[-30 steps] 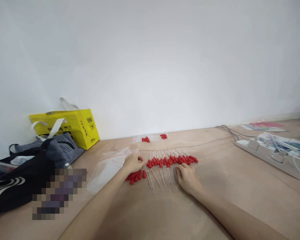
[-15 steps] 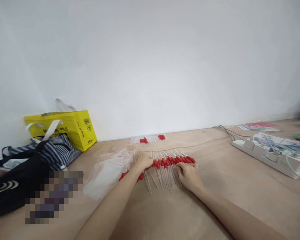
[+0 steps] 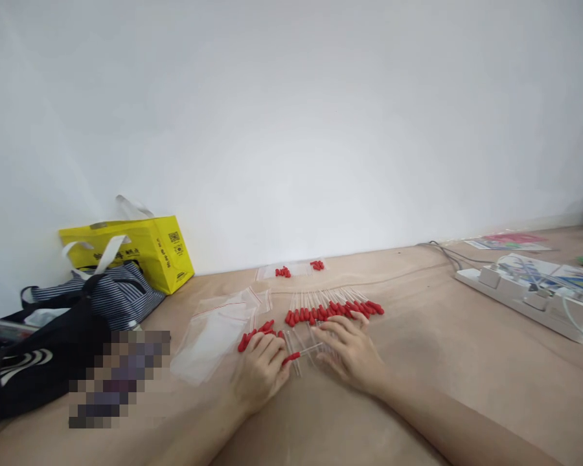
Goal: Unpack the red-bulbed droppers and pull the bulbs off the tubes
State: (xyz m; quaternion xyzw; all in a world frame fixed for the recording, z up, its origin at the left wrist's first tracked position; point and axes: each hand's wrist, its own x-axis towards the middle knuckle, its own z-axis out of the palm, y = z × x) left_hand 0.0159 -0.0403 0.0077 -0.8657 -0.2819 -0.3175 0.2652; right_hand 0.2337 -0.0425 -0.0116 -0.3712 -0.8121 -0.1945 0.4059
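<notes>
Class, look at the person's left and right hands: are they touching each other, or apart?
Apart. The head view shows a gap between the left hand and the right hand, with a red bulb visible in it.

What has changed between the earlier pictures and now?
The left hand has come back from the bulb row toward the person and now holds a red bulb, a clear tube extending from it. The right hand moved left, near the tube's other end. The yellow bag and power strip stayed.
</notes>
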